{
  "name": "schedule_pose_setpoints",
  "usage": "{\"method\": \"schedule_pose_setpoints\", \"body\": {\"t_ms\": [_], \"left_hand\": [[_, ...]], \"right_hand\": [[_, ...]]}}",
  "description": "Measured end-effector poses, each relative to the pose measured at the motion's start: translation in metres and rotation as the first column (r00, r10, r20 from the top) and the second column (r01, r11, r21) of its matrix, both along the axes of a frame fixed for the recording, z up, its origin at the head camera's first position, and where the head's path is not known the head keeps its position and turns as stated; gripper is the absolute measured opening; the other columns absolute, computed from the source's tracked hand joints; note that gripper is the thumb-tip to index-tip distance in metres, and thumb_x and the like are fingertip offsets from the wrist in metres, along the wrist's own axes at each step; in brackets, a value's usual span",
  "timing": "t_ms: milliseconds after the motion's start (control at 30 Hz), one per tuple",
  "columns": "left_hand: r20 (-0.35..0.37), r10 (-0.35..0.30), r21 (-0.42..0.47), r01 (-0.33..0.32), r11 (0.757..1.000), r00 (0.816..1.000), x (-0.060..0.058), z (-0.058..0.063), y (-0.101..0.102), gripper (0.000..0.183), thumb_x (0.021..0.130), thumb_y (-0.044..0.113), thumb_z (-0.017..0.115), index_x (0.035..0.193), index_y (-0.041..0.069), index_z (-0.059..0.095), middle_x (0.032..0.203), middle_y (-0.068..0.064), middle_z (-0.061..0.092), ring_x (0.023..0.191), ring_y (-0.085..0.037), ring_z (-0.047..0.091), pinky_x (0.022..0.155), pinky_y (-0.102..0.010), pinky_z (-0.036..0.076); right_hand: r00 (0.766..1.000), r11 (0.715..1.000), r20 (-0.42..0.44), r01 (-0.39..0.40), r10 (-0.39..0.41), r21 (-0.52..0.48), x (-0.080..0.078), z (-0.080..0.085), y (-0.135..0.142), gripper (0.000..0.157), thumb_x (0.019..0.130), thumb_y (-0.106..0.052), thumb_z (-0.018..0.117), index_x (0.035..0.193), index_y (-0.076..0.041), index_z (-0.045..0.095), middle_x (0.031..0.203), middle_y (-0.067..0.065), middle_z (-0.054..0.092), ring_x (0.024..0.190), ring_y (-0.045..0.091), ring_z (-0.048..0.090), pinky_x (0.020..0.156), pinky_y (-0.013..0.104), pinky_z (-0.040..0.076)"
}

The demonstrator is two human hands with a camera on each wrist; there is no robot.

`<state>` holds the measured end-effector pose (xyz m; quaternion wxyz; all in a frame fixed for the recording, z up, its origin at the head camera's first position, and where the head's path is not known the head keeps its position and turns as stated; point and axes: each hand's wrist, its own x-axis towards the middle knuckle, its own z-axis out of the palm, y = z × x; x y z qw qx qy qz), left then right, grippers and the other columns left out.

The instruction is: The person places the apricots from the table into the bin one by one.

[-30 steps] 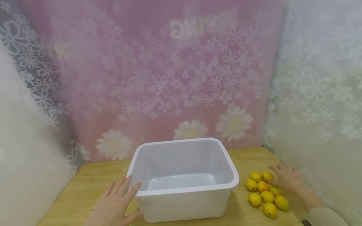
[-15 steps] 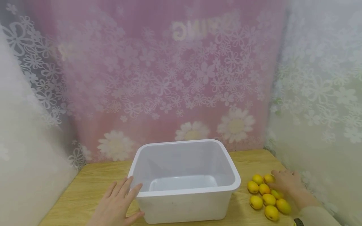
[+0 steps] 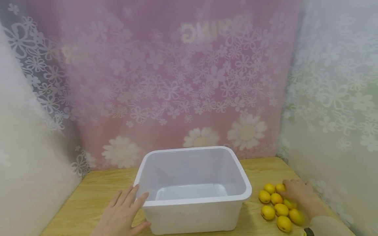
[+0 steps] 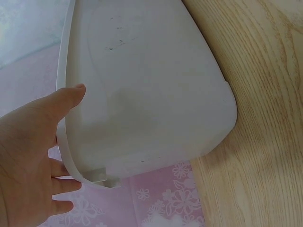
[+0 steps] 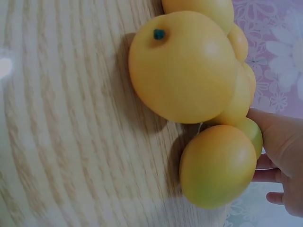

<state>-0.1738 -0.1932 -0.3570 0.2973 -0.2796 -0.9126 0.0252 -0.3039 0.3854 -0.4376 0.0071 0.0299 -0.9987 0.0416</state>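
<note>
A deep white plastic tub (image 3: 192, 213) stands on the wooden table, its inside bare. At its near left corner is my left hand (image 3: 122, 209), fingers spread and nearly straight against the rim. The left wrist view shows the thumb (image 4: 71, 97) over the front side and the other fingers along the left side. To the tub's right lies a group of several yellow mangoes (image 3: 281, 209), some tinged green. Over the back right of the group, my right hand (image 3: 298, 193) covers part of the far mango (image 3: 279, 187); its fingertips are hidden, so I cannot tell whether it grips that mango.
The light wood table (image 3: 109, 178) ends at a pink flowered curtain (image 3: 165, 82) behind, with pale sheets hanging at the left and right (image 3: 333, 131). A dark band (image 3: 308, 231) sits on the right wrist.
My right hand has moved slightly down and closer over the far mango. The left hand keeps its place at the tub's corner. The whole head view has shifted slightly.
</note>
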Motion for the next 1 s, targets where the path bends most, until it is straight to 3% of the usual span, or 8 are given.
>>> {"method": "schedule_pose_setpoints", "body": {"t_ms": [267, 533, 1000], "left_hand": [[0.037, 0.024, 0.011, -0.024, 1.0, 0.999, 0.0015, 0.0001, 0.0004, 0.072, 0.069, 0.058, 0.07, 0.123, 0.012, 0.059, 0.124, -0.017, 0.055, 0.111, -0.035, 0.052, 0.09, -0.054, 0.04], [-0.038, 0.0, 0.0, 0.0, 1.0, 0.999, 0.0004, -0.0008, 0.0004, 0.072, 0.066, 0.059, 0.071, 0.12, 0.012, 0.06, 0.12, -0.017, 0.057, 0.108, -0.034, 0.054, 0.086, -0.053, 0.043], [-0.016, 0.006, 0.011, -0.006, 1.0, 1.0, 0.0002, 0.0003, 0.0014, 0.069, 0.068, 0.059, 0.07, 0.119, 0.014, 0.061, 0.121, -0.016, 0.057, 0.109, -0.034, 0.053, 0.086, -0.053, 0.043]], "right_hand": [[0.998, 0.999, -0.062, -0.022, 0.024, 0.04, -0.0012, -0.0061, 0.0029, 0.064, 0.08, -0.055, 0.061, 0.111, 0.001, 0.059, 0.101, 0.024, 0.057, 0.097, 0.046, 0.049, 0.078, 0.066, 0.033], [0.992, 0.999, -0.122, -0.031, 0.036, 0.04, 0.0014, -0.0091, 0.005, 0.069, 0.077, -0.06, 0.06, 0.11, 0.0, 0.059, 0.092, 0.015, 0.055, 0.089, 0.039, 0.05, 0.072, 0.062, 0.035], [0.94, 0.99, -0.313, -0.109, 0.133, 0.092, 0.0072, -0.0048, -0.0025, 0.053, 0.073, -0.048, 0.071, 0.105, -0.006, 0.063, 0.098, 0.014, 0.058, 0.093, 0.038, 0.052, 0.074, 0.059, 0.037]]}}
